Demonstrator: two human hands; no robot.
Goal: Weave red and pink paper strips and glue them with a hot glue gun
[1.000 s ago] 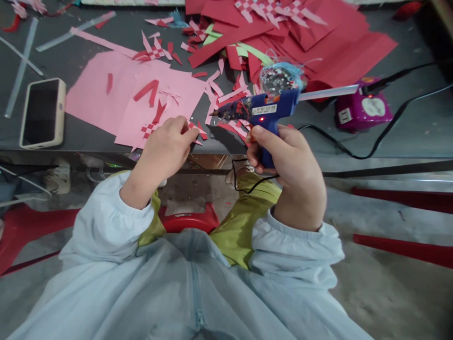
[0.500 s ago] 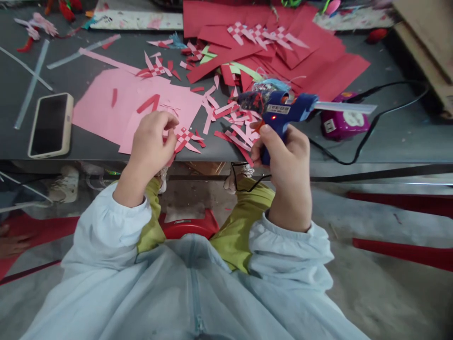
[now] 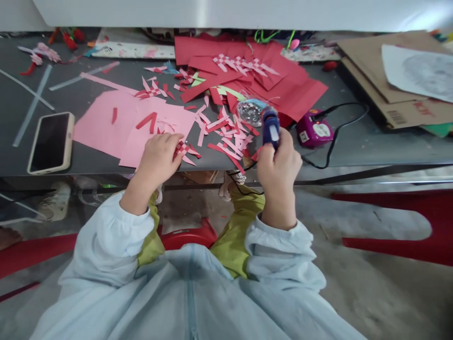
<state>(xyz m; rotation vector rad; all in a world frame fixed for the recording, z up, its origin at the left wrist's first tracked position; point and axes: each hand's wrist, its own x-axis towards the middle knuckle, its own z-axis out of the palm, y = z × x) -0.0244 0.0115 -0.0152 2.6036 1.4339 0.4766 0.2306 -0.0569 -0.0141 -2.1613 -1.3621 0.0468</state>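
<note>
My left hand (image 3: pixel 160 158) is at the table's front edge, its thumb and curled fingers closed on a small red-and-pink woven paper piece (image 3: pixel 184 149) with pointed strip ends. Part of that piece is hidden behind the fingers. My right hand (image 3: pixel 281 163) is wrapped round the handle of a blue hot glue gun (image 3: pixel 271 130), held just over the front edge and pointing away from me. Beyond the gun's tip lies a round clear-and-silver item (image 3: pixel 250 112). Loose pink and red paper strips (image 3: pixel 226 134) are scattered between my hands.
Pink sheets (image 3: pixel 102 115) lie under and left of my left hand, near a phone (image 3: pixel 51 142). Red sheets (image 3: pixel 293 87) with several woven pieces are stacked behind. A purple power block (image 3: pixel 314 130) with a black cable sits right, before cardboard (image 3: pixel 375 80).
My right hand has turned the glue gun from pointing left to pointing away from me. My left hand stays at the woven piece. The view has tipped up, showing more of the table's back.
</note>
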